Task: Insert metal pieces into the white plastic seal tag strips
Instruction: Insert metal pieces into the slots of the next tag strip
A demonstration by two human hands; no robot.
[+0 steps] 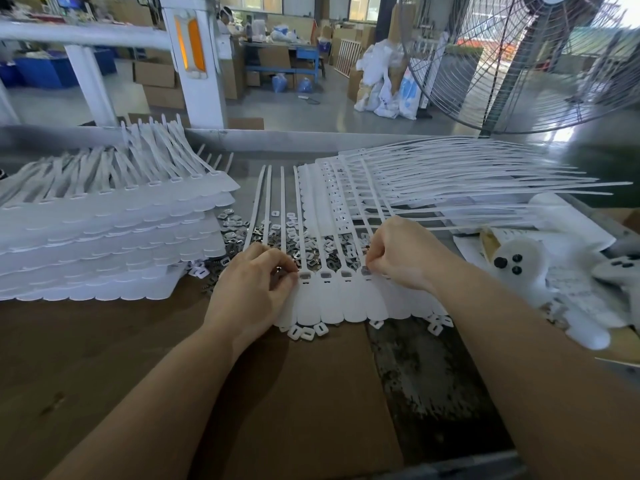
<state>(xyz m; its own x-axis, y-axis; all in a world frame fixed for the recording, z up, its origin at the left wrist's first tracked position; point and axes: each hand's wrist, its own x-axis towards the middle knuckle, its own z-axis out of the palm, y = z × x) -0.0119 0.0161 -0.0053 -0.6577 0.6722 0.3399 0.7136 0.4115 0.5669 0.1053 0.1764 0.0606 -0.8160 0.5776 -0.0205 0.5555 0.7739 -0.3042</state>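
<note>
My left hand [254, 289] and right hand [398, 254] both pinch metal pieces over the tag strip [341, 303]; a crooked press could jam one in its slot.

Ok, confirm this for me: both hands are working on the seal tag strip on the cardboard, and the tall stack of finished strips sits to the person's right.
One thing is wrong. The head view shows the tall stack of seal tag strips on the person's left, not right. Whether they are finished cannot be told. The rest holds: the left hand and right hand both work at the seal tag strip lying on the cardboard.
</note>
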